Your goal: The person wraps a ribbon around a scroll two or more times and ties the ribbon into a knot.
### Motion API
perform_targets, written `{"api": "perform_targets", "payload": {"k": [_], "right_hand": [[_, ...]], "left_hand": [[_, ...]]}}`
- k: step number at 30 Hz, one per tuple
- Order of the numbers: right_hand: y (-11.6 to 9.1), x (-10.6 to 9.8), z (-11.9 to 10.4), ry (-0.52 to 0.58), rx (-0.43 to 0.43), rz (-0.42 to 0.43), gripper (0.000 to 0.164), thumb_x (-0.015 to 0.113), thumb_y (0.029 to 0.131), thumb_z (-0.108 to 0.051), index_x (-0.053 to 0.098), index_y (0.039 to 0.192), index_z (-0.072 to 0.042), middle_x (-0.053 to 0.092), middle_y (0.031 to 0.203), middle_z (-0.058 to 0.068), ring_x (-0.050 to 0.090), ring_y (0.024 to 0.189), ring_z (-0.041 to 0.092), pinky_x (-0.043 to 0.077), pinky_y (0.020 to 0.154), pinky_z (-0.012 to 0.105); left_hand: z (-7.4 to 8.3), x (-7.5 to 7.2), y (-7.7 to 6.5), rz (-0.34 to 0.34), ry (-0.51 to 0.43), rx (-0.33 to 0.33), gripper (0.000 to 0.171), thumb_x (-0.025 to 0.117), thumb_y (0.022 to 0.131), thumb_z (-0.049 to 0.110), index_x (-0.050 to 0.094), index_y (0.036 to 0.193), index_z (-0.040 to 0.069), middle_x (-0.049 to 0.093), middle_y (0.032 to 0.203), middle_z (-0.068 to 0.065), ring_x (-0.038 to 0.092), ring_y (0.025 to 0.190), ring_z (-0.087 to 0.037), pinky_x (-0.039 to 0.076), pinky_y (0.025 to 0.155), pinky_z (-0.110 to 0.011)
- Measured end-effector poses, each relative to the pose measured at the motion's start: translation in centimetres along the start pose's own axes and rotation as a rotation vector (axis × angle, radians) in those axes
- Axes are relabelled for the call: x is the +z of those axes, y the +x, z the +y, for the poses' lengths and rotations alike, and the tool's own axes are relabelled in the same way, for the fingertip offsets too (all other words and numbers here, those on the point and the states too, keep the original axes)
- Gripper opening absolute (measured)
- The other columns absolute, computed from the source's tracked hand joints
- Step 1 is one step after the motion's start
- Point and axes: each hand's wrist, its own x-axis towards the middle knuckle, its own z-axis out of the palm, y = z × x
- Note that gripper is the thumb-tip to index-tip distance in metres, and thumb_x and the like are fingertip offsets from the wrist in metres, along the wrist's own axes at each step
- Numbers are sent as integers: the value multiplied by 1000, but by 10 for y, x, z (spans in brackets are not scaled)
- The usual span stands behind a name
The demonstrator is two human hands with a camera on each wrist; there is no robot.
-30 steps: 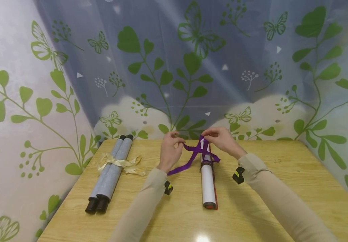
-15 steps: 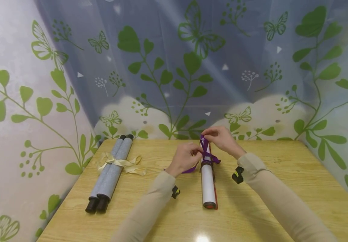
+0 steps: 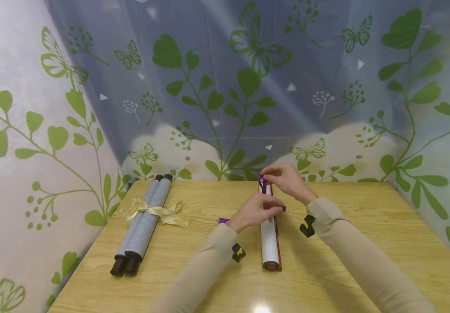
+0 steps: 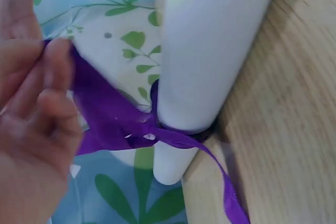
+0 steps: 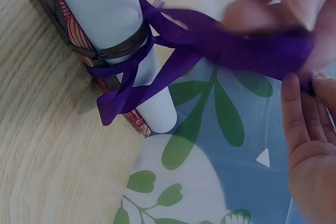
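A white rolled scroll (image 3: 269, 243) with a dark end cap lies lengthwise on the wooden table, a red patterned strip (image 5: 79, 40) along its side. Purple ribbon (image 5: 252, 51) loops round it beside a dark brown cord (image 5: 123, 47). My left hand (image 3: 257, 209) crosses over the scroll and pinches the ribbon, a small tip showing past the fingers. At the scroll's far end, my right hand (image 3: 285, 179) pinches a raised loop of the ribbon between thumb and fingers. The crossing of the ribbon is hidden behind my left hand in the head view.
To the left lie two grey-blue rolls (image 3: 146, 221) with black ends, tied together with a cream ribbon (image 3: 156, 211). A loose purple ribbon end (image 3: 223, 221) shows left of my left wrist. A leaf-printed curtain (image 3: 225, 108) stands behind the table (image 3: 350, 261).
My left hand has moved right from beside the scroll to across it, drawing a length of purple ribbon along. My right hand stays in place, pinching the loop.
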Motion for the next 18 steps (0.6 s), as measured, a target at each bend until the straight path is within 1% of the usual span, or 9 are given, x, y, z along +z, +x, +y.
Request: {"api": "perform_targets", "payload": {"k": [2,3,4,6,8,11,13,15,18], "right_hand": [[0,-1,0,-8,-2,-5,21,60,98,-12,71,114,-3,70,113,18,70,97,28,57,83,37],[-1,-1,0,-10,-2,-6,21,60,98,-12,71,113,-3,70,113,18,70,97,29,57,83,38],[-1,-1,0,-12,-1,-6,21,60,98,-13,71,113,-3,70,113,18,70,97,29,56,83,38],[-1,-2,0,-12,-10,-7,21,60,98,-12,71,113,-3,70,113,18,70,98,29,56,84,40],[-1,-2,1,-4,-20,-14,21,60,98,-11,71,113,-2,70,113,19,70,98,29,56,84,41],[-1,-1,1,1,-14,-18,20,60,98,-10,70,113,-3,71,112,17,70,96,27,57,83,39],[-1,-1,1,-3,-10,-22,20,60,98,-10,70,113,-4,71,112,17,71,94,25,57,81,36],[0,0,0,-5,-4,-23,20,60,98,-11,70,114,-5,71,113,16,70,94,24,57,80,35],[0,0,0,-26,-5,-23,20,60,98,-12,69,115,-6,71,114,14,69,97,25,56,82,37]], "left_hand": [[1,-1,0,-28,-36,-27,23,59,99,17,70,117,8,74,96,-11,61,58,-20,49,53,-23],[0,-2,0,-22,-54,-35,24,58,99,17,69,119,7,74,96,-14,61,59,-24,48,53,-22],[0,-3,0,2,-67,-47,25,57,99,17,68,119,7,74,94,-14,61,60,-27,47,52,-22],[-1,-7,-1,92,-77,-57,24,57,100,17,69,116,6,73,89,-17,61,62,-31,43,51,-21],[-4,-11,-2,208,-74,-53,21,57,100,18,71,111,6,72,83,-18,62,63,-31,42,50,-21],[-7,-16,-1,384,-50,-52,20,61,98,22,72,104,7,70,76,-17,62,61,-22,40,49,-21],[-8,-18,0,474,-36,-56,18,64,96,23,72,100,7,69,72,-17,60,57,-15,40,48,-21],[-8,-20,1,536,-15,-64,17,66,95,23,72,101,8,69,71,-16,57,55,-10,41,47,-21],[-8,-20,3,581,41,-83,22,68,93,22,69,111,9,69,72,-11,54,54,-7,41,48,-21]]}}
